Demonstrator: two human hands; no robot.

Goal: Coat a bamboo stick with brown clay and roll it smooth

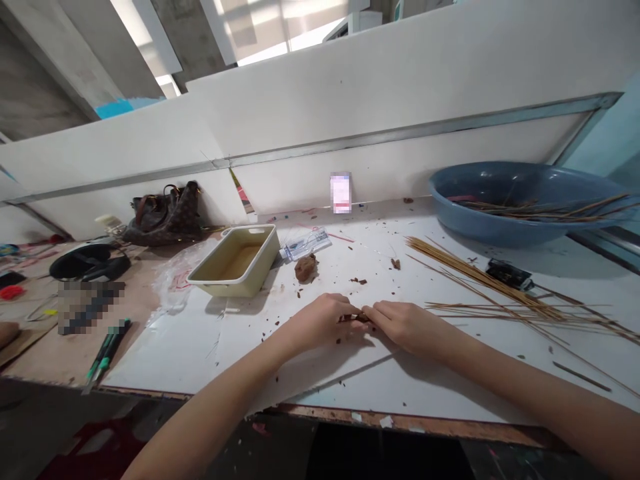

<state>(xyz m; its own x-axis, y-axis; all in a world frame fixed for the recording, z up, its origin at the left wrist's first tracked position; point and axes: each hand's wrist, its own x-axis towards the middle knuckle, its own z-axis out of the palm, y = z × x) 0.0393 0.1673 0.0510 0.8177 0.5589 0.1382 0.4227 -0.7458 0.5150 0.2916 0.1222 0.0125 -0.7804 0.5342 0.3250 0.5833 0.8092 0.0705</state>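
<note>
My left hand [333,319] and my right hand [395,321] meet low over the white tabletop sheet, fingertips almost touching. Between them is a small dark brown piece of dough-like material [356,318], mostly hidden by the fingers of both closed hands. Beyond my left hand lies a bigger brown lump [305,268], with dark crumbs scattered around it. A bundle of thin tan sticks [465,267] is spread to the right of my right hand, some crossing others.
A cream plastic basin [235,290] stands at left, beside clear plastic wrap [175,277]. A large blue tub [500,230] holding sticks is at back right. A phone [341,193] leans against the white partition. A brown handbag [167,217] and green-black cutters [107,350] lie farther left.
</note>
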